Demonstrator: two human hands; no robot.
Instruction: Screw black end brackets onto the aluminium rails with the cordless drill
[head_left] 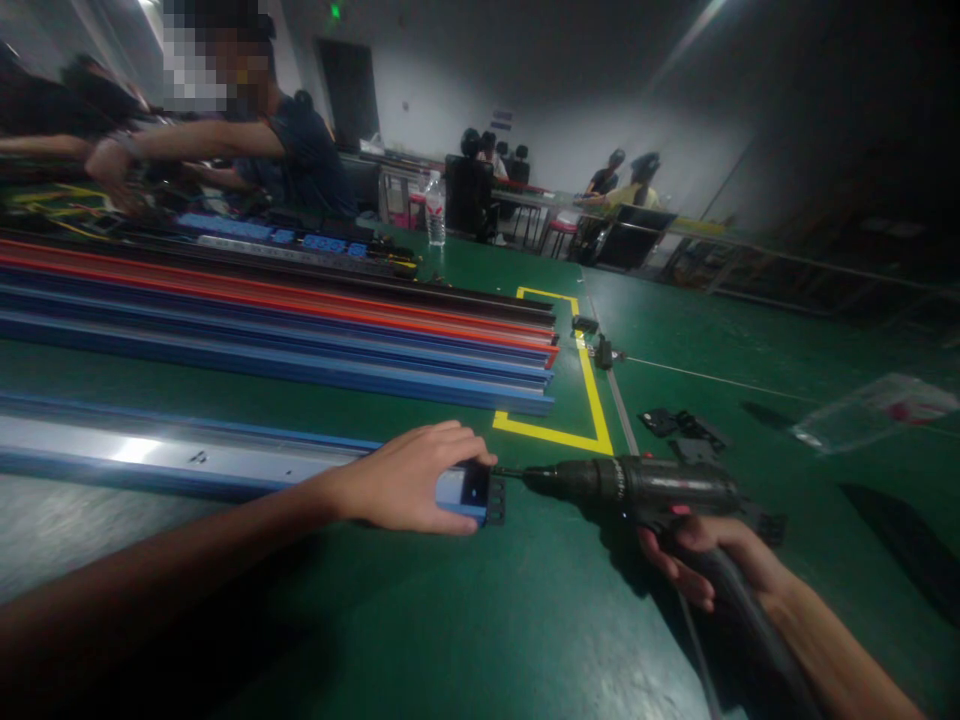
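My left hand (416, 475) is closed around the right end of a long blue metal profile (247, 455) with a silvery face, thumb on the near side and fingers on the far side. A small black slotted end piece (496, 500) sits at that end. In my right hand (712, 560) is a black power drill (645, 483), held by its handle and lying nearly level. Its thin bit (514, 472) points left, and its tip meets the end piece beside my left fingertips; whether it sits in a screw I cannot tell.
Behind my left hand lie several blue and red profiles (375, 345), ending inside a yellow tape outline (600, 400). Black parts (686, 428) and a lying plastic bottle (874, 412) are beyond the drill. Another bottle (436, 212) stands farther back. A co-worker (307, 150) reaches over the table's far left.
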